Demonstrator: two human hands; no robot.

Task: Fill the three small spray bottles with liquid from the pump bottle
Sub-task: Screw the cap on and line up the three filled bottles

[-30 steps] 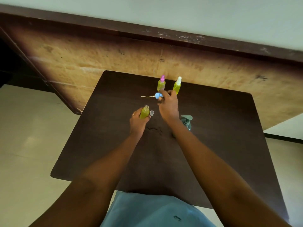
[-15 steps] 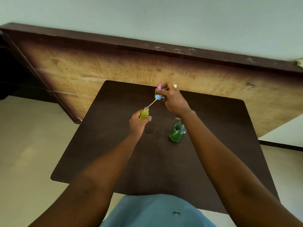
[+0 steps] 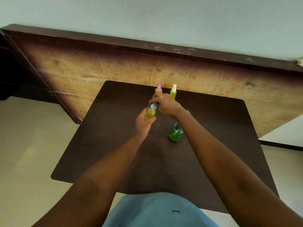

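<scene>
My left hand (image 3: 143, 124) grips a small spray bottle (image 3: 150, 113) full of yellow-green liquid, held above the dark table (image 3: 114, 128). My right hand (image 3: 165, 104) pinches the blue spray cap (image 3: 153, 106), which sits on that bottle's neck. Two more small bottles stand at the table's far edge: one with a pink cap (image 3: 158, 89) and one with a white cap (image 3: 173, 92), both holding yellow-green liquid. The green pump bottle (image 3: 175, 134) stands to the right, its pump head hidden behind my right forearm.
A worn wooden board (image 3: 98, 71) with a dark top rail stands right behind the table. Pale tiled floor (image 3: 24, 136) lies to the left. A white surface (image 3: 285, 133) shows at the right edge.
My right hand brought the blue cap with its dip tube from the far bottles down onto the bottle in my left hand; the tube is now inside. My left hand lifted the bottle slightly.
</scene>
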